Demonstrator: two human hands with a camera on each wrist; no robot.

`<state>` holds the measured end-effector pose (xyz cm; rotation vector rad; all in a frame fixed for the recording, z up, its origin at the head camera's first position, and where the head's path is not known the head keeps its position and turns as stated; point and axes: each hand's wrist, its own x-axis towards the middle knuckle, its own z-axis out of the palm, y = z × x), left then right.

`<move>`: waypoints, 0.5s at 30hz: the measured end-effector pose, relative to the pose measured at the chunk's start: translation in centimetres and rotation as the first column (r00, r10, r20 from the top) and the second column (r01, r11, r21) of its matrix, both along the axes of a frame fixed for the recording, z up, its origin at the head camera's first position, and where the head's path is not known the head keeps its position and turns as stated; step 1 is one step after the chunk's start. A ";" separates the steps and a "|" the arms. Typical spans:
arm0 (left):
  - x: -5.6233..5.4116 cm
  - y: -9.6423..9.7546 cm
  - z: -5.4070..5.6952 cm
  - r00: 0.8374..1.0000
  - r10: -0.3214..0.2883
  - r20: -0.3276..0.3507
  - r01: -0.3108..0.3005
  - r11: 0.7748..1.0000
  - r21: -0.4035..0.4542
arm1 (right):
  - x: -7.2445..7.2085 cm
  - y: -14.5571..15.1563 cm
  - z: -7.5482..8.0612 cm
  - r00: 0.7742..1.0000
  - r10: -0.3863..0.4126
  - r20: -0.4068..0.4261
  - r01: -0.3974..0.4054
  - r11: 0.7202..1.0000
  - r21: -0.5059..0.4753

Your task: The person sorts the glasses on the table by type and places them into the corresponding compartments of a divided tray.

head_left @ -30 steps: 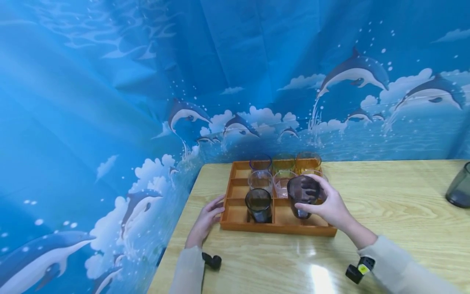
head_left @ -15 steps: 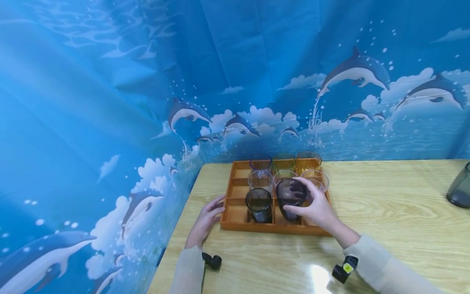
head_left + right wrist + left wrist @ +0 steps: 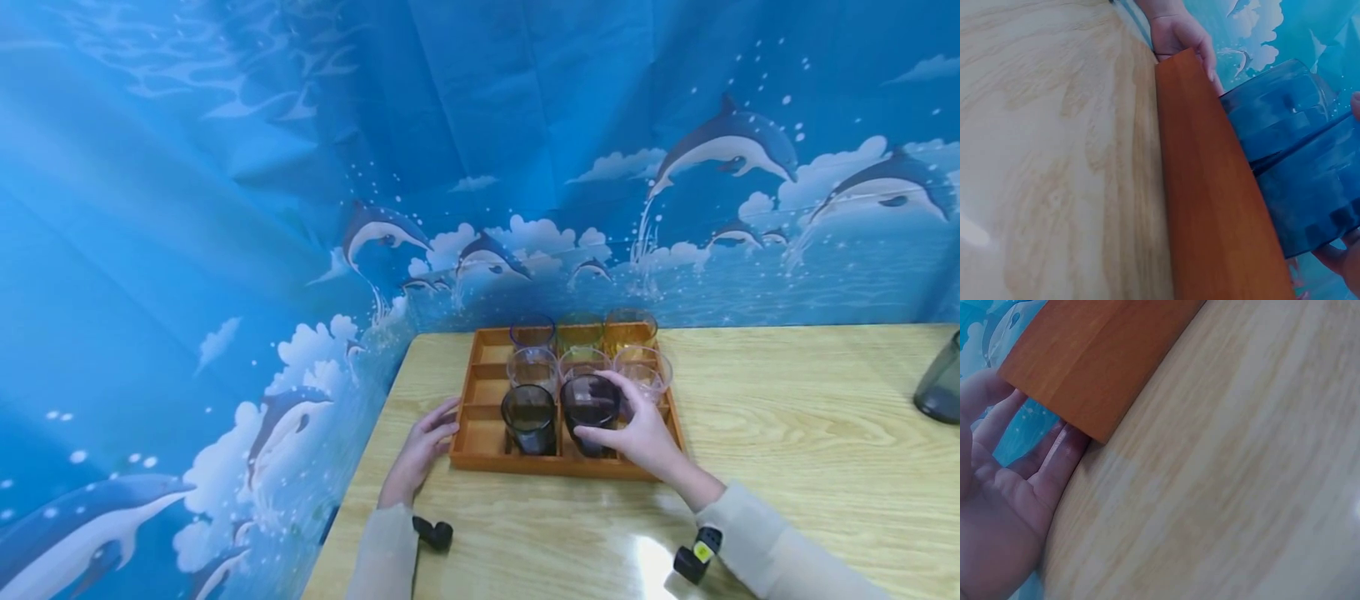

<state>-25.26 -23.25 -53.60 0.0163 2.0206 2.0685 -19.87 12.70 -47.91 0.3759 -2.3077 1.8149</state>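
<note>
My right hand (image 3: 645, 437) holds a dark smoky glass (image 3: 588, 408) by its sides, thumb at the front and fingers behind. The glass sits low in the front row of a wooden compartment tray (image 3: 510, 462), just right of another dark glass (image 3: 529, 425). In the right wrist view the held glass (image 3: 1310, 181) looks bluish and stands close beside its neighbour (image 3: 1279, 115). My left hand (image 3: 416, 454) rests against the tray's left side; in the left wrist view its extended fingers touch the tray's corner (image 3: 1094, 394).
Behind, three clear glasses (image 3: 532, 367) form the middle row, and blue-, green- and amber-tinted glasses (image 3: 632, 333) the back row. Another dark glass (image 3: 941, 387) stands at the table's right edge. A blue dolphin-print curtain (image 3: 480, 167) rises beyond the wooden table (image 3: 787, 417).
My right hand has carried the dark glass leftward and lower, from over the front right of the tray to beside the other dark glass. The left hand has stayed in place.
</note>
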 end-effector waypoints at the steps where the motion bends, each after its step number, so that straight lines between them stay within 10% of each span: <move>1: 0.0 0.0 0.0 1.000 -0.001 -0.001 0.001 1.000 0.000 | 0.0 -0.1 -0.1 1.000 -0.001 0.011 0.001 1.000 0.007; 15: 0.0 0.0 0.1 1.000 -0.002 -0.002 0.002 1.000 0.009 | 0.1 0.1 -1.1 0.997 0.046 0.057 -0.046 0.999 -0.005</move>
